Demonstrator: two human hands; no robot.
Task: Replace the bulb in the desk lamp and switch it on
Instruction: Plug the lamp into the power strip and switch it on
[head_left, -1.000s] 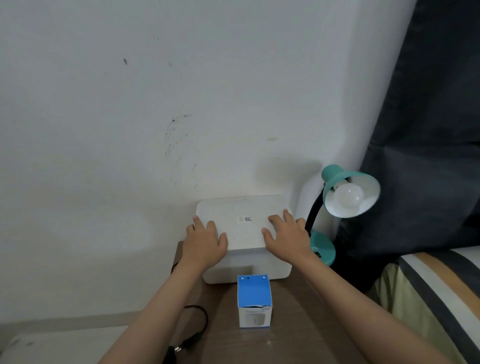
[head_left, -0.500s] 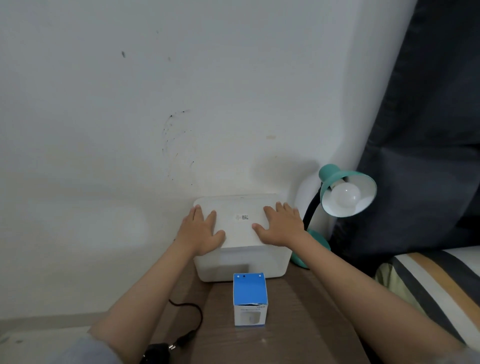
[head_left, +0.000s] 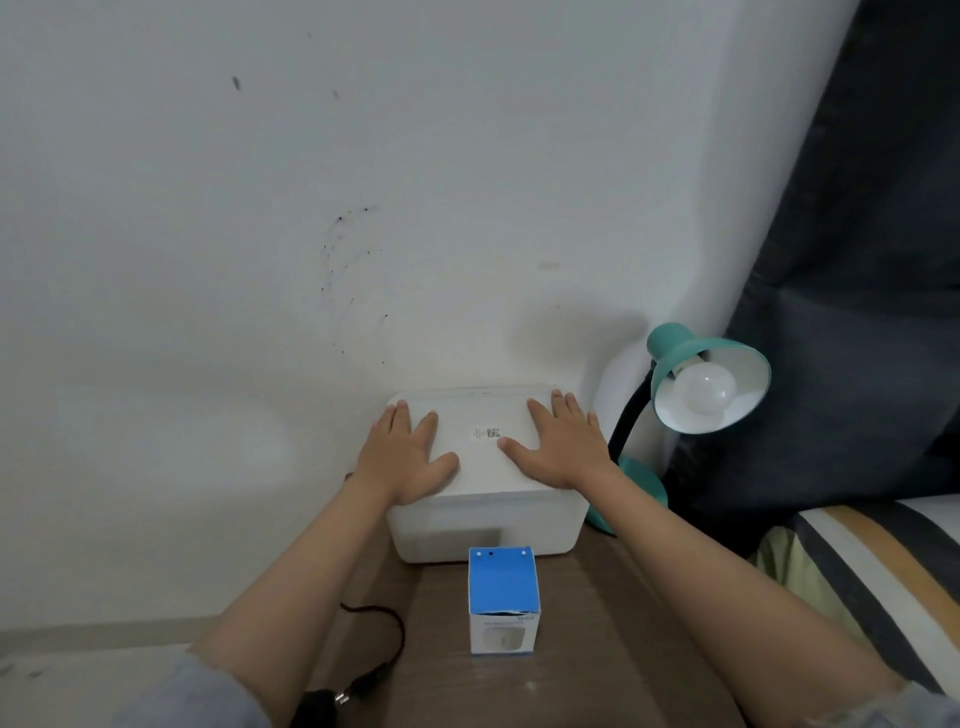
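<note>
A teal desk lamp (head_left: 680, 358) stands at the back right of the brown table (head_left: 597, 649), its shade turned toward me with a white bulb (head_left: 704, 391) screwed in and unlit. A blue and white bulb box (head_left: 503, 600) stands upright near the table's middle. My left hand (head_left: 402, 457) and my right hand (head_left: 558, 441) lie flat with straight fingers on the lid of a white plastic container (head_left: 483, 514) against the wall, just left of the lamp.
A black cable with a plug (head_left: 363, 675) lies at the table's left front. A dark curtain (head_left: 857, 312) hangs at the right behind the lamp. A striped bed cover (head_left: 872, 571) borders the table's right side. The white wall (head_left: 311, 234) is close behind.
The view has tilted and pulled back slightly. Both hands stay flat on the container lid, now a little farther toward its back edge. Lamp and box have not moved.
</note>
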